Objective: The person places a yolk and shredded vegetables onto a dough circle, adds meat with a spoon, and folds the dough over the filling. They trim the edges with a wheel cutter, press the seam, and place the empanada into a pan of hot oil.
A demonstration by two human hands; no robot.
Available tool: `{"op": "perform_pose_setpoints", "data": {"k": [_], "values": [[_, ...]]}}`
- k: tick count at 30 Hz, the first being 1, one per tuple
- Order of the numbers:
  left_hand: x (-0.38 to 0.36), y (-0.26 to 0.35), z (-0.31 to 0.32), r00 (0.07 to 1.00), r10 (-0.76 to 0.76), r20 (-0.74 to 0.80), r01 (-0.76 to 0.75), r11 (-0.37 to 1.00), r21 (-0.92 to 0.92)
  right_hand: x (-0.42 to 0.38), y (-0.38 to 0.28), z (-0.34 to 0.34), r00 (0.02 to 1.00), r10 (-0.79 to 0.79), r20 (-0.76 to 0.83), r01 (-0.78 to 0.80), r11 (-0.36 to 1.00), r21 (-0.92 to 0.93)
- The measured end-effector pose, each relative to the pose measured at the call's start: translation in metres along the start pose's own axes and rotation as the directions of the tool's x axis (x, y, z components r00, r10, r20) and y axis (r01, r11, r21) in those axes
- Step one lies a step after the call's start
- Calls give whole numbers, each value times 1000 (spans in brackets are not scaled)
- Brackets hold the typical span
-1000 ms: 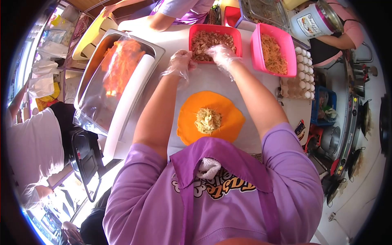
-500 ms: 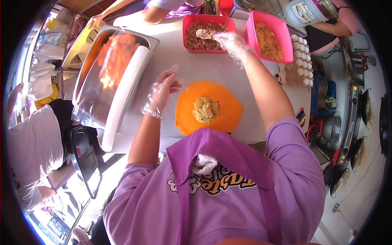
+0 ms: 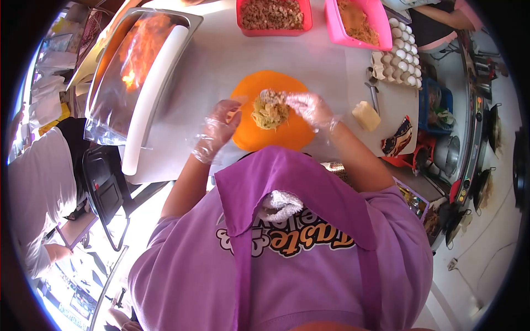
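Observation:
A round orange wrapper [image 3: 245, 132] lies on the table in front of me, with a mound of shredded pale vegetable [image 3: 269, 117] in its middle. My right hand [image 3: 310, 108], in a clear plastic glove, grips a spoon [image 3: 266, 93] loaded with crumbly brown filling, low over the far side of the mound. The spoon is blurred and its handle is hidden by the fingers. My left hand [image 3: 220, 124], also gloved, is at the wrapper's left edge, its fingers loosely curled with a gap to the thumb.
Beyond the wrapper stand a red tub of brown filling [image 3: 273, 32] and a pink tub of shreds [image 3: 334, 34]. An egg tray [image 3: 382, 70], a pale yellow block [image 3: 366, 116] and a metal utensil [image 3: 374, 98] are right. Left is a metal tray [image 3: 193, 23] with bagged orange sheets and a white roll [image 3: 152, 105].
My right hand has brought the loaded spoon from the red tub back toward me, over the mound. My left hand now overlaps the wrapper's left edge. The view has shifted, showing the table's right side.

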State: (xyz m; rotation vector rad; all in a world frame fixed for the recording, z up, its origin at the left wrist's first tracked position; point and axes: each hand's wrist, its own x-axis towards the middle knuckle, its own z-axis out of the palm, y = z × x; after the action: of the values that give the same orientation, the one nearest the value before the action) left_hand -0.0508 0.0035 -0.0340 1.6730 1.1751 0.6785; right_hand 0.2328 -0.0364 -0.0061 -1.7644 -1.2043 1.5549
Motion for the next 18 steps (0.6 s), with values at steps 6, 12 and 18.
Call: {"op": "perform_pose_setpoints", "data": {"k": [6, 12, 18], "values": [[-5, 2, 26, 1000, 27, 11, -28, 996, 90, -15, 24, 18, 981, -103, -163, 70, 978, -198], [-12, 21, 34, 984, 123, 127, -169, 869, 464, -14, 41, 31, 841, -511, -177, 478, 856, -198], [-7, 13, 43, 965, 224, 137, -262, 861, 436, -30, 45, 44, 791, -600, -119, 421, 675, -606]]}}
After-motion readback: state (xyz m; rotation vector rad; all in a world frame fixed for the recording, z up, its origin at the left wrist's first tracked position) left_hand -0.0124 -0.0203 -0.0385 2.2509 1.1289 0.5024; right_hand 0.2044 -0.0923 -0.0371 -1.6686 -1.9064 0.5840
